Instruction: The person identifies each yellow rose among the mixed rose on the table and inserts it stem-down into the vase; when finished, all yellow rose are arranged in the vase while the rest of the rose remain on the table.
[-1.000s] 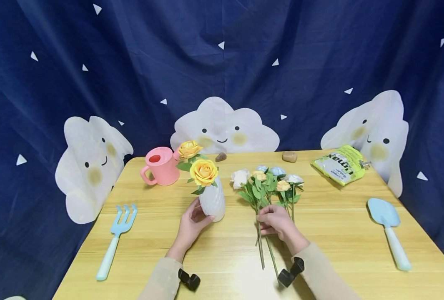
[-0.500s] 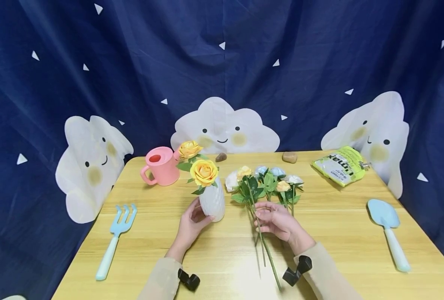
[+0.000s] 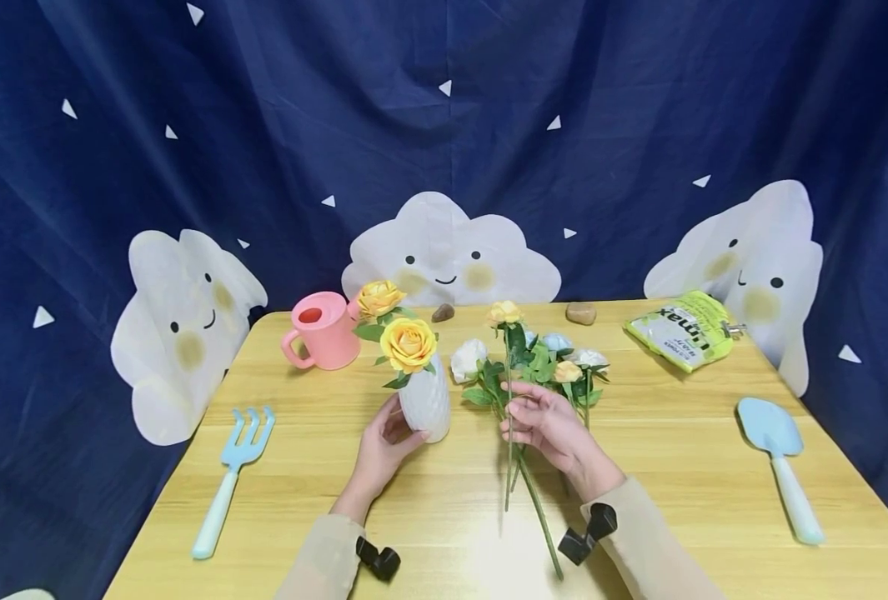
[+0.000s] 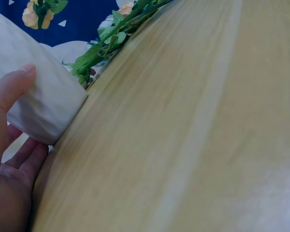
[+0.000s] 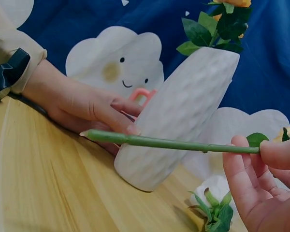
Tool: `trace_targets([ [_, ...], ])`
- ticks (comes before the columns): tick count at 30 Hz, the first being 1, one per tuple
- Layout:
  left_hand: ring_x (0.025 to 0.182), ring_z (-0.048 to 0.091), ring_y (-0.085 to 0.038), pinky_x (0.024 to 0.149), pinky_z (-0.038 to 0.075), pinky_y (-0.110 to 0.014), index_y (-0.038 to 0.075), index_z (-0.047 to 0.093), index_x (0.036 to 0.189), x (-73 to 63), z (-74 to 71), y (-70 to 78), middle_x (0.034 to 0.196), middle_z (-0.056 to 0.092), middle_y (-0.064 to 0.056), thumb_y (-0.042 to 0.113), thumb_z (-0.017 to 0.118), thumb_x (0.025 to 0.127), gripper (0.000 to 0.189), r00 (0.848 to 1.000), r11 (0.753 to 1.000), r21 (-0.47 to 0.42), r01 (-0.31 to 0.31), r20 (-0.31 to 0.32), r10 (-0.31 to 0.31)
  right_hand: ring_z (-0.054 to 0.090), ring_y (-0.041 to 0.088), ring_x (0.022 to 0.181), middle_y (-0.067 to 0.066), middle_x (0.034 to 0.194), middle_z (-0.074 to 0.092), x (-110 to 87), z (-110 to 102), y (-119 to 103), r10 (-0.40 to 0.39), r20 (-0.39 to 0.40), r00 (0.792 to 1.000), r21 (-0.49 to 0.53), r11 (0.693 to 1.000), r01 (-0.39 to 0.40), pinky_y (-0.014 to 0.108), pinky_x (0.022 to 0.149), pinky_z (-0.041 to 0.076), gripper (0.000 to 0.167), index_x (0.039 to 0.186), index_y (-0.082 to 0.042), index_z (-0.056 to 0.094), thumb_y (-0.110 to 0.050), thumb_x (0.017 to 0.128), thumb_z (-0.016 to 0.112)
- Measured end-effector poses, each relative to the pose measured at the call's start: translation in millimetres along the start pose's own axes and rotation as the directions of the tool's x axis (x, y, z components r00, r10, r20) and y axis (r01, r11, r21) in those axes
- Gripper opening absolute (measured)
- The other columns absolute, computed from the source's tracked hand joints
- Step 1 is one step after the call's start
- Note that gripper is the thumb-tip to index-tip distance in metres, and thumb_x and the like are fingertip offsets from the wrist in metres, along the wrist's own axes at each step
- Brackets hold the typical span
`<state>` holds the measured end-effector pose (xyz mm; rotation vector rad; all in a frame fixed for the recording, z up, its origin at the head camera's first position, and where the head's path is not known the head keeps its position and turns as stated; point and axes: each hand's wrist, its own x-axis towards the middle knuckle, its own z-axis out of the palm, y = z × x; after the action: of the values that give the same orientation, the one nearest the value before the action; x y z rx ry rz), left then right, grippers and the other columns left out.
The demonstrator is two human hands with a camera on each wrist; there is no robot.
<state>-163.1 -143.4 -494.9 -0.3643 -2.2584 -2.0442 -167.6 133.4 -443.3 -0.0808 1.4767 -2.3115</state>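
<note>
A white textured vase (image 3: pixel 424 404) stands upright with two yellow roses (image 3: pixel 408 345) in it. My left hand (image 3: pixel 385 450) holds the vase low down, thumb on the near side and fingers around the left. To the right of the vase, my right hand (image 3: pixel 549 423) pinches the green stem (image 5: pixel 169 143) of a pale yellow flower (image 3: pixel 505 313) between thumb and fingers. The flower is raised nearly upright, its bloom at the top. Behind and below that hand lies a bunch of loose flowers, among them a white flower (image 3: pixel 469 361), a pale blue flower (image 3: pixel 557 342) and a peach flower (image 3: pixel 567 372).
A pink watering can (image 3: pixel 325 333) stands at the back left. A blue hand fork (image 3: pixel 233 479) lies on the left and a blue trowel (image 3: pixel 780 467) on the right. A green bag (image 3: pixel 679 331) and two stones (image 3: pixel 580 313) rest along the wooden table's back.
My right hand has lifted the pale yellow flower off the bunch and turned it nearly upright, its bloom rising and stem end swinging left. My left hand and the vase have stayed put.
</note>
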Motion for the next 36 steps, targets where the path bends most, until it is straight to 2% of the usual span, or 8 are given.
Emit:
trace_targets([
  [4, 0.113, 0.052, -0.035, 0.095, 0.043, -0.046, 0.008, 0.042, 0.138, -0.2, -0.1, 1.1, 0.126, 0.052, -0.016, 0.001, 0.074, 0.078, 0.069, 1.0, 1.0, -0.007, 0.008, 0.001, -0.008, 0.064, 0.023, 0.074, 0.008, 0.092, 0.054, 3.5, 3, -3, -0.004, 0.004, 1.0, -0.001, 1.0, 0.004, 0.04, 0.075, 0.055, 0.046, 0.132, 0.01, 0.033, 0.006, 0.09, 0.05],
  [10, 0.113, 0.051, -0.035, 0.094, 0.044, -0.044, 0.008, 0.042, 0.138, 0.8, -0.7, -0.1, 0.127, 0.052, -0.015, 0.003, 0.075, 0.077, 0.069, 1.0, 1.0, -0.01, -0.003, 0.001, 0.003, 0.065, 0.026, 0.076, 0.008, 0.091, 0.054, 8.8, 9, -16, -0.039, 0.0, 0.999, -0.063, 0.997, 0.039, 0.043, 0.076, 0.054, 0.026, 0.116, 0.001, 0.048, 0.004, 0.091, 0.052],
  [20, 0.113, 0.051, -0.036, 0.094, 0.043, -0.046, 0.008, 0.043, 0.137, 0.7, -0.2, 0.2, 0.127, 0.052, -0.016, 0.002, 0.074, 0.077, 0.068, 1.0, 1.0, -0.019, 0.003, -0.002, -0.003, 0.065, 0.03, 0.076, 0.013, 0.091, 0.057, 22.7, 20, -48, -0.166, -0.007, 0.986, -0.231, 0.96, 0.16, 0.043, 0.067, 0.056, 0.018, 0.108, 0.0, 0.05, -0.001, 0.09, 0.056],
  [25, 0.113, 0.051, -0.035, 0.094, 0.044, -0.045, 0.007, 0.042, 0.138, 0.2, 0.5, -0.9, 0.126, 0.052, -0.016, 0.002, 0.075, 0.077, 0.069, 1.0, 1.0, -0.017, 0.007, -0.001, -0.007, 0.064, 0.031, 0.076, 0.012, 0.089, 0.054, 29.2, 26, -62, -0.181, -0.001, 0.983, -0.258, 0.95, 0.175, 0.04, 0.066, 0.057, 0.023, 0.111, 0.005, 0.049, -0.005, 0.092, 0.056],
  [28, 0.113, 0.051, -0.035, 0.094, 0.044, -0.045, 0.007, 0.042, 0.138, -0.5, 0.6, -1.4, 0.127, 0.052, -0.016, 0.003, 0.075, 0.077, 0.069, 1.0, 1.0, -0.014, 0.013, 0.002, -0.013, 0.064, 0.031, 0.076, 0.011, 0.088, 0.053, 33.9, 32, -73, -0.196, -0.007, 0.981, -0.259, 0.948, 0.187, 0.039, 0.065, 0.057, 0.019, 0.108, 0.001, 0.051, -0.008, 0.093, 0.057],
  [31, 0.113, 0.051, -0.035, 0.095, 0.043, -0.046, 0.008, 0.041, 0.138, -0.7, 0.2, -1.3, 0.127, 0.051, -0.016, 0.003, 0.075, 0.077, 0.07, 1.0, 1.0, -0.009, 0.013, 0.001, -0.013, 0.064, 0.029, 0.074, 0.012, 0.087, 0.055, 40.2, 41, -85, -0.246, -0.008, 0.969, -0.239, 0.942, 0.237, 0.037, 0.064, 0.057, 0.013, 0.104, -0.002, 0.054, -0.008, 0.093, 0.057],
  [36, 0.112, 0.051, -0.035, 0.094, 0.043, -0.049, 0.008, 0.04, 0.139, 0.6, -0.1, -0.6, 0.128, 0.051, -0.016, 0.003, 0.075, 0.078, 0.071, 1.0, 1.0, 0.004, 0.007, -0.004, -0.007, 0.064, 0.025, 0.069, 0.012, 0.086, 0.058, 49.9, 59, -107, -0.361, -0.044, 0.931, -0.196, 0.917, 0.347, 0.034, 0.061, 0.057, 0.014, 0.103, -0.001, 0.056, -0.007, 0.091, 0.059],
])
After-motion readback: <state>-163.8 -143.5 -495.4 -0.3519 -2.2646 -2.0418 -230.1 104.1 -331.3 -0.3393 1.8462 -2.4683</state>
